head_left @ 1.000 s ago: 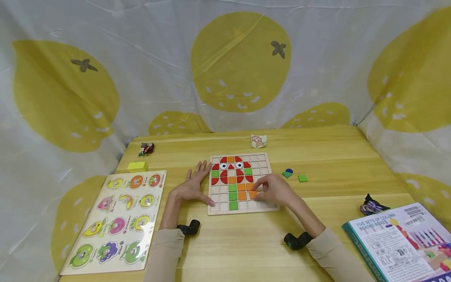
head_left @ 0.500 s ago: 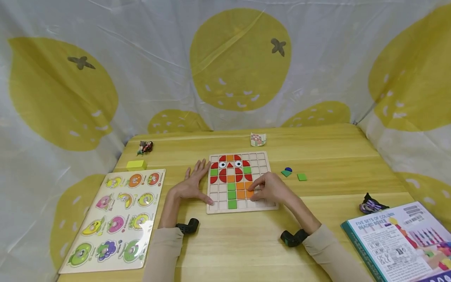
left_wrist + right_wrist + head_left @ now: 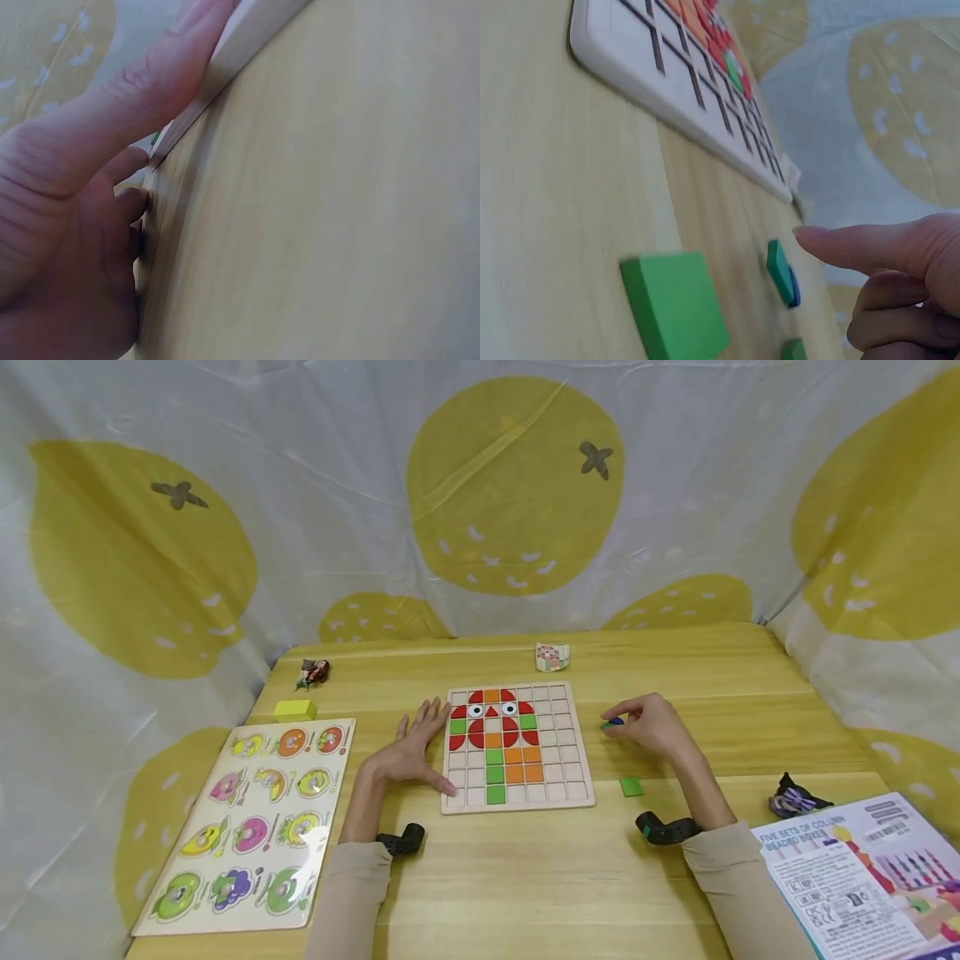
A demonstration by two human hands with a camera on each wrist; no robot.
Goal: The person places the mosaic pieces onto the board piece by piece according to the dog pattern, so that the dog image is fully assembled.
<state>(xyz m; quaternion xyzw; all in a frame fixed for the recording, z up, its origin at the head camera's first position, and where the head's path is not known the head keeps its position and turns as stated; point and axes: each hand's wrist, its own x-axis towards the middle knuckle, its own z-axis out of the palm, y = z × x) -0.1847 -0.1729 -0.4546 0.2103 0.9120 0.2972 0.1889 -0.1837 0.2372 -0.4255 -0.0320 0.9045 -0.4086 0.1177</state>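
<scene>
My left hand (image 3: pixel 405 756) lies spread along the left edge of a wooden grid board (image 3: pixel 564 802). Its thumb touches the near left corner. The board holds red, orange and green tiles, with two eye tiles (image 3: pixel 509 710) near the top. To the right of the board, my right hand (image 3: pixel 651 723) reaches down with thumb and index finger parted. Between them in the head view are a blue rounded tile (image 3: pixel 617 722) and a green tile (image 3: pixel 780 271). In the right wrist view a small gap shows between thumb and green tile. A green square tile (image 3: pixel 632 787) lies nearer me.
A fruit puzzle board (image 3: pixel 255 827) lies at the left, with a yellow block (image 3: pixel 295 710) and a small figurine (image 3: pixel 312 673) behind it. A paper card (image 3: pixel 552 657) is at the back. At the right are a boxed toy (image 3: pixel 862 868) and a dark hair clip (image 3: pixel 797 797).
My right hand has let go of the orange tile, now lying in the board, and moved right to the loose tiles. A green square has come into view. My left hand stays put.
</scene>
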